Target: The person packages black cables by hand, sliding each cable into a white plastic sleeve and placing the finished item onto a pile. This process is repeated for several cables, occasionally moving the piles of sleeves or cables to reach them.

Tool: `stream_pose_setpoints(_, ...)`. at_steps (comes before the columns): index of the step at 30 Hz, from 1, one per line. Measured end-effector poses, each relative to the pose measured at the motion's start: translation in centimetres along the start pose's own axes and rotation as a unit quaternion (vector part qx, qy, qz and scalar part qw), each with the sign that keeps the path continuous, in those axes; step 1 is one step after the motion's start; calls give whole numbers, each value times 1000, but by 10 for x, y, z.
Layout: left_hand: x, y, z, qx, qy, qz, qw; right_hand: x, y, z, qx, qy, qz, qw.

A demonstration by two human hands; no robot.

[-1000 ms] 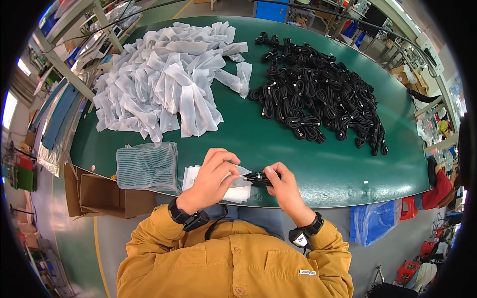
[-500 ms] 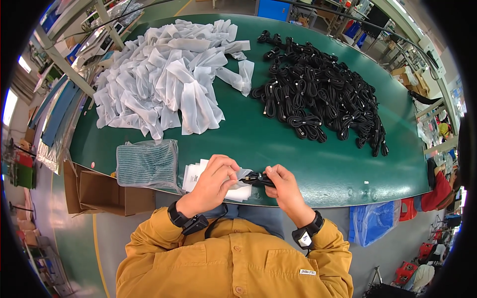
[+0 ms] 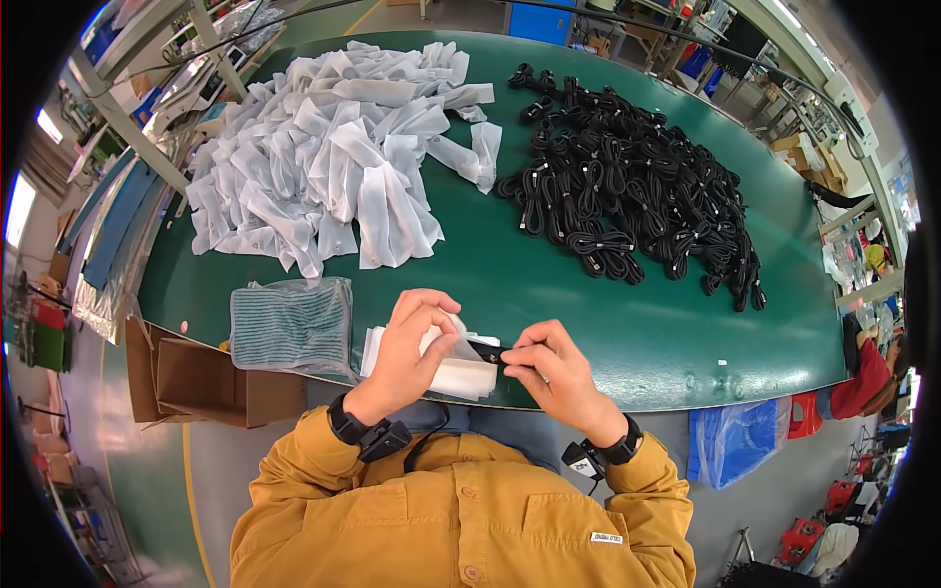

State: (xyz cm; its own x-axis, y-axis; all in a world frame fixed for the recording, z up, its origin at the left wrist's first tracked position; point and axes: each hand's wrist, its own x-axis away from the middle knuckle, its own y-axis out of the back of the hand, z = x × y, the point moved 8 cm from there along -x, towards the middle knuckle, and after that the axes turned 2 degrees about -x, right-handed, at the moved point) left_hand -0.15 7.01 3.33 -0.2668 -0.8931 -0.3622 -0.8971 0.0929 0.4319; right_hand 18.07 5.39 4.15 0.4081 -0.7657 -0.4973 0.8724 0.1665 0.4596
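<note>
At the near edge of the green table, my left hand [image 3: 412, 343] pinches a translucent plastic bag [image 3: 469, 345]. A bundled black cable [image 3: 487, 352] lies mostly inside the bag's mouth, and my right hand [image 3: 556, 370] grips its exposed end between thumb and fingers. Beneath my left hand sits a stack of white bags [image 3: 461, 378]. Beyond, to the left, spreads a big heap of frosted bags [image 3: 323, 157], some with contents I cannot make out. A heap of coiled black cables [image 3: 627, 176] covers the far right.
A clear-wrapped pack of teal striped cloth [image 3: 291, 325] lies left of my hands on the table [image 3: 627, 343]. Below the left edge stands an open cardboard box [image 3: 211, 377]. A blue bag-lined bin [image 3: 735, 439] is beyond the near right edge, and metal posts [image 3: 127, 122] rise at the left.
The cable has gone leftward into the bag, so less of it shows. My right hand has shifted slightly left with it, and my left hand has risen a little.
</note>
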Motion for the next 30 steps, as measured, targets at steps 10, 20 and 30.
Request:
stream_pose_setpoints(10,-4,-30,-17,-12,-94,58,994,0,-12,-16,43,-159,-20,986)
stream_pose_setpoints(20,-24,-22,16,314,96,64,943,-28,-1,10,-77,6,14,997)
stream_pose_setpoints(30,-53,18,54,310,161,19,937,-43,35,-30,2,-61,-93,994)
